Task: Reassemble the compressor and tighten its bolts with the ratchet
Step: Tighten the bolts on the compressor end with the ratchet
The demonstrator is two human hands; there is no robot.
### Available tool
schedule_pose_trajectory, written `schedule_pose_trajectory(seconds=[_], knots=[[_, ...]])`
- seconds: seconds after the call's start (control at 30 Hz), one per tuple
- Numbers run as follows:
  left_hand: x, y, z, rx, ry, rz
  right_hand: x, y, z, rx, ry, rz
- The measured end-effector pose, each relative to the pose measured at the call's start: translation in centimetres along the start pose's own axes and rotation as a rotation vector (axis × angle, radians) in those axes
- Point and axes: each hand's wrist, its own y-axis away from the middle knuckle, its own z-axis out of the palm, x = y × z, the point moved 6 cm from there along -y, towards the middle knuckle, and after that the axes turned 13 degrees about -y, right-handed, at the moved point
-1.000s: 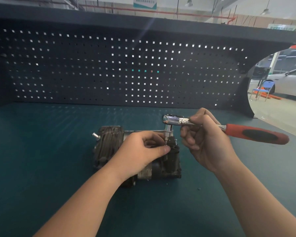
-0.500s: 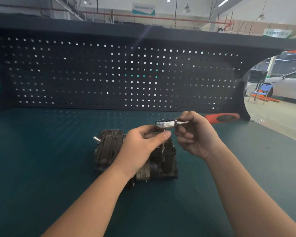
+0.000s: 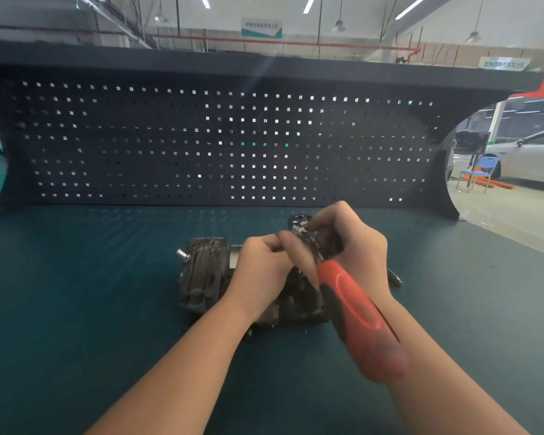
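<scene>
Workshop hall under strip lights fills the background of the head view, with a white car [image 3: 534,158] and a blue folding chair [image 3: 478,172] on the far right. A dark perforated metal back panel [image 3: 220,142] stands upright along the far edge of the dark teal counter [image 3: 76,293].

On the counter, about the middle, lies the dark grey, grimy metal compressor [image 3: 203,274]. Its ribbed end is to the left, with a short silver stub sticking out at the upper left; its right part is mostly hidden behind the hands. A small dark metal rod-like part [image 3: 394,276] lies on the counter just beside the right wrist; what it is cannot be told.

The left hand [image 3: 261,271] is over the top of the compressor, its fingers curled so that thumb and fingertips meet at the tool's metal neck. Whether this grip pinches the neck or a bolt beneath it cannot be told, since the spot is blurred.

The right hand [image 3: 349,246] has its grip closed round the ratchet with a chrome head and a red and black rubber handle [image 3: 355,318], the fingers wrapped about the metal neck just above the handle. The chrome head pokes out above the fingers, over the right end of the compressor. The handle slants down towards the viewer, lying along the inside of the right forearm, and is smeared by motion blur.
</scene>
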Motion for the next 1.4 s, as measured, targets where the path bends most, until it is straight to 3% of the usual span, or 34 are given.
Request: schedule_pose_trajectory(seconds=[0.07,0.13,0.23,0.27,0.33,0.43,0.5,0.53,0.57,0.63,0.73,0.8,0.87,0.97,1.03,1.07,1.1,1.2,1.27,1.33,1.4], knots=[[0.0,0.1,0.0,-0.003,0.04,-0.004,0.5,0.0,-0.4,0.019,-0.095,0.014],[-0.1,0.1,0.1,-0.004,0.112,-0.006,2.3,-0.4,-1.2,0.126,-0.237,0.186],[-0.5,-0.1,0.0,-0.002,0.102,-0.004,6.4,-0.2,-1.6,0.41,-0.796,0.625],[-0.5,-0.1,0.1,-0.009,0.089,-0.002,6.9,-0.1,-1.5,0.483,-0.928,0.683],[-0.5,-0.2,0.2,-0.002,0.09,-0.006,5.9,-0.4,-2.2,0.457,-0.76,0.522],[0.0,-0.2,0.3,0.014,0.146,0.016,0.5,-0.8,-1.2,0.132,0.01,-0.123],[0.0,-0.3,0.1,0.046,0.066,0.04,-2.0,0.2,0.8,-0.053,0.18,-0.482],[-0.3,-0.4,0.1,0.045,0.038,0.021,-2.1,0.5,1.1,-0.071,0.183,-0.53],[-0.6,-0.6,0.1,0.027,0.037,0.014,-1.8,0.4,1.2,-0.069,0.134,-0.478],[-0.4,-0.4,0.1,-0.007,0.096,0.023,0.1,-0.2,-0.1,0.049,-0.08,-0.134],[-0.2,-0.2,0.1,-0.014,0.132,0.056,4.9,0.2,-3.0,0.499,-0.461,0.395],[-0.1,0.0,0.4,-0.009,0.131,0.06,6.1,0.7,-3.4,0.696,-0.645,0.531],[0.0,-0.1,0.5,0.022,0.149,0.042,4.2,0.4,-3.4,0.65,-0.425,0.34],[0.6,0.2,0.3,0.06,0.165,0.078,-1.1,0.0,-0.6,0.237,0.024,-0.167],[0.7,0.3,0.4,0.033,0.098,0.107,-2.2,0.7,0.7,0.029,0.123,-0.438],[0.6,0.2,0.3,0.015,0.09,0.105,-1.8,0.5,0.6,0.015,0.108,-0.413],[0.4,0.2,0.2,0.01,0.106,0.088,-1.0,0.1,0.0,0.051,0.033,-0.268],[-0.3,0.0,-0.2,0.017,0.177,0.016,3.4,-0.3,-2.0,0.305,-0.347,0.283],[-0.2,0.0,0.0,0.016,0.148,0.037,5.8,-0.1,-2.7,0.519,-0.634,0.471],[-0.2,0.2,0.2,0.031,0.146,0.049,5.2,-0.1,-2.8,0.561,-0.619,0.366],[0.0,0.2,0.4,0.057,0.202,0.044,1.9,-0.4,-1.9,0.364,-0.33,0.0]])
